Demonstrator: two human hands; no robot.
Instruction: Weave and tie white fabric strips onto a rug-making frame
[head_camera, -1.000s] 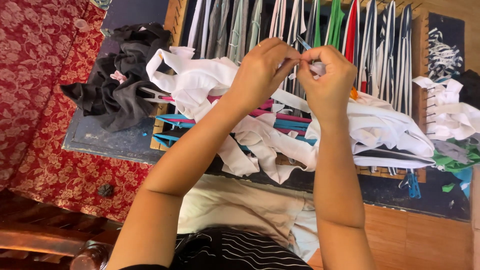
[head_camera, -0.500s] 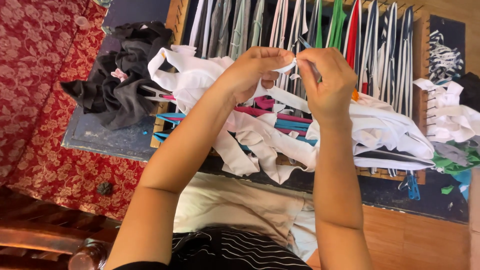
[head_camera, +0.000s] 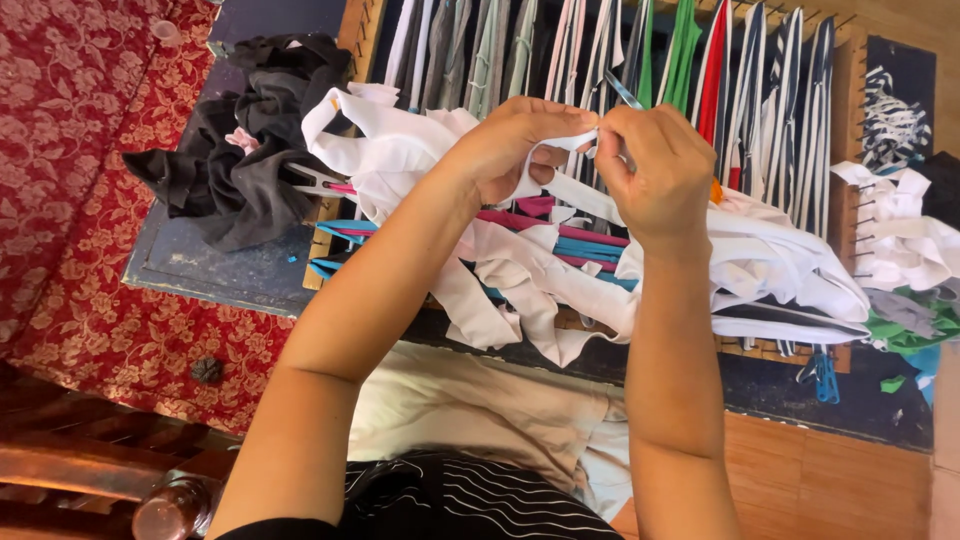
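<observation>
Our left hand (head_camera: 515, 140) and right hand (head_camera: 655, 170) pinch one white strip (head_camera: 575, 142), fingers closed on it, above loom (head_camera: 850, 120); black cloth (head_camera: 240, 150) on desk (head_camera: 210, 265).

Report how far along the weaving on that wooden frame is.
Done: fabric strips are strung lengthwise across the wooden frame, and a few teal and pink rows are woven at the near end. In hand: left hand and right hand pinch a white strip. Left: most of the frame above is unwoven.

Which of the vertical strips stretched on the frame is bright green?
The green strip just above the right hand, left of the red strip; the others are white, grey or striped.
</observation>
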